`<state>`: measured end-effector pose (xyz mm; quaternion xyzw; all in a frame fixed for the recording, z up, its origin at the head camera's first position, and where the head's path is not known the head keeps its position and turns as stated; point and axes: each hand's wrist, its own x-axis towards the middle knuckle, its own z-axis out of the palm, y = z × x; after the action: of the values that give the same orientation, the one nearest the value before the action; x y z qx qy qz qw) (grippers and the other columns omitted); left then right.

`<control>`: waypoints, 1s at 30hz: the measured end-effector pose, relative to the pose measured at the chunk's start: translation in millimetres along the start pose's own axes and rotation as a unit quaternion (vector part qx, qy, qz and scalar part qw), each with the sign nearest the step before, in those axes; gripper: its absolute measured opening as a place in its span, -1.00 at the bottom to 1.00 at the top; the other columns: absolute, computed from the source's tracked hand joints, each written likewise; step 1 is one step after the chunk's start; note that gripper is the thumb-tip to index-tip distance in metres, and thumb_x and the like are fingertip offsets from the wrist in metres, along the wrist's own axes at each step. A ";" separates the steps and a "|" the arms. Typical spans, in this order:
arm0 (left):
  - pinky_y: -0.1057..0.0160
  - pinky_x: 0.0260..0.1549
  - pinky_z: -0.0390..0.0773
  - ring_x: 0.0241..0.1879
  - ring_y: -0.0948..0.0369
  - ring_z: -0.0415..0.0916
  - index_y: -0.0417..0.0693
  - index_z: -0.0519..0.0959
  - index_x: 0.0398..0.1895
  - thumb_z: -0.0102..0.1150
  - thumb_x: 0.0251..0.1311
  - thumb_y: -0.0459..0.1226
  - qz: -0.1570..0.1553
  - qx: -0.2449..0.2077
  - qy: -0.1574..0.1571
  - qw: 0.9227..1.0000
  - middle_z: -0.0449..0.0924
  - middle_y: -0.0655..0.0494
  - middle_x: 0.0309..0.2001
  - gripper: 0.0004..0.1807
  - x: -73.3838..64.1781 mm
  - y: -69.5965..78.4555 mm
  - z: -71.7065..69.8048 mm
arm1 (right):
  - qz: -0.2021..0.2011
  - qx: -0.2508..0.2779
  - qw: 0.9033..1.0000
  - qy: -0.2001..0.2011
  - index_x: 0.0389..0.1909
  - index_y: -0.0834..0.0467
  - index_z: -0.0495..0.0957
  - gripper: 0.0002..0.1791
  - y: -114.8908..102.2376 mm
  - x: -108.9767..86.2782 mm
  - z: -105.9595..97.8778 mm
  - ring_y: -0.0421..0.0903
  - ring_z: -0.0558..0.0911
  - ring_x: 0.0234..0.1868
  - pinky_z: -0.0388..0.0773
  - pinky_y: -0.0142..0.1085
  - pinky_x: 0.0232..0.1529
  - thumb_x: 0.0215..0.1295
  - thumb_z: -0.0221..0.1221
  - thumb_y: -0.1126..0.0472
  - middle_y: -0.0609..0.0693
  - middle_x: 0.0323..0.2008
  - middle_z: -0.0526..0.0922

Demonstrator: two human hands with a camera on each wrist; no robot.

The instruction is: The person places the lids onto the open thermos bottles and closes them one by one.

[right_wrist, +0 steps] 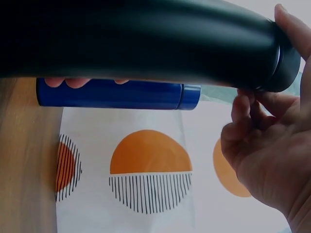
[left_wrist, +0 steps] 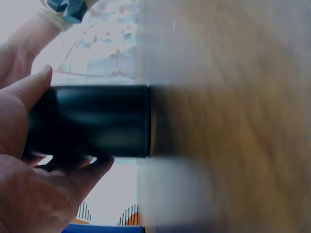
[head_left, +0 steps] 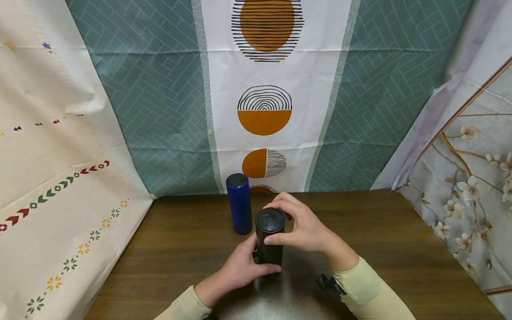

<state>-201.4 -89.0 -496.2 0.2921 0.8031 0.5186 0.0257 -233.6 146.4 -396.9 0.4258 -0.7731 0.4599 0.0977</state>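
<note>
A black thermos flask (head_left: 270, 252) stands upright at the middle of the wooden table, its base right at the tabletop. My left hand (head_left: 242, 266) grips the lower body, thumb across the front and fingers behind on the left; the left wrist view shows the fingers curled round the dark cylinder (left_wrist: 97, 121). Up at the top, my right hand (head_left: 304, 227) holds the lid (head_left: 270, 220) between thumb and fingers. From the right wrist view, a thin seam shows between lid and body under that hand (right_wrist: 267, 145). A blue thermos flask (head_left: 241, 211) stands upright just behind, to the left.
The brown wooden table (head_left: 180, 249) ends at a patterned hanging cloth (head_left: 168, 111) at the back. A cream embroidered cloth (head_left: 60, 200) hangs along the left side, and a flowered cloth (head_left: 460, 213) along the right. A dark strap device (head_left: 331, 283) sits on the right wrist.
</note>
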 end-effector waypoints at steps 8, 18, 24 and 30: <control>0.08 0.27 0.63 0.24 0.22 0.67 0.35 0.46 0.53 0.73 0.21 -0.06 -0.004 -0.019 -0.032 0.999 0.66 0.31 0.31 -0.14 0.3 -0.9 -5.4 | -0.039 0.032 0.997 -0.054 0.42 -0.05 0.57 -0.26 2.2 -0.5 -3.4 -0.04 0.60 0.20 0.56 -0.14 0.25 0.24 0.65 0.12 -0.10 0.19 0.58; 0.11 0.25 0.60 0.24 0.21 0.65 0.31 0.49 0.52 0.70 0.22 -0.12 -0.032 -0.045 -0.079 0.995 0.69 0.25 0.28 -0.18 -1.9 -4.1 -10.2 | -0.092 0.092 0.986 -0.108 0.57 0.07 0.48 -0.24 9.0 -2.5 -10.7 0.03 0.55 0.25 0.53 -0.08 0.32 0.39 0.52 0.18 0.03 0.25 0.52; 0.13 0.26 0.59 0.23 0.22 0.65 0.29 0.48 0.52 0.69 0.23 -0.09 -0.026 -0.036 -0.088 0.995 0.70 0.26 0.26 -0.19 -1.4 -4.6 -11.1 | -0.096 0.097 0.985 -0.105 0.52 0.08 0.53 -0.26 7.4 -1.2 -11.1 0.03 0.55 0.23 0.53 -0.09 0.30 0.34 0.55 0.21 0.02 0.21 0.56; 0.13 0.25 0.60 0.22 0.23 0.67 0.30 0.51 0.48 0.71 0.21 -0.11 -0.022 -0.035 -0.083 0.996 0.71 0.25 0.25 -0.21 -1.5 -3.2 -10.0 | -0.093 0.086 0.988 -0.089 0.44 0.04 0.60 -0.27 6.2 -0.6 -10.9 0.01 0.58 0.18 0.56 -0.09 0.24 0.25 0.61 0.22 -0.01 0.16 0.59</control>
<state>-205.1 -98.9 -494.7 0.3155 0.7860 0.5193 0.1140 -240.5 156.8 -395.0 0.5418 -0.6932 0.4742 0.0338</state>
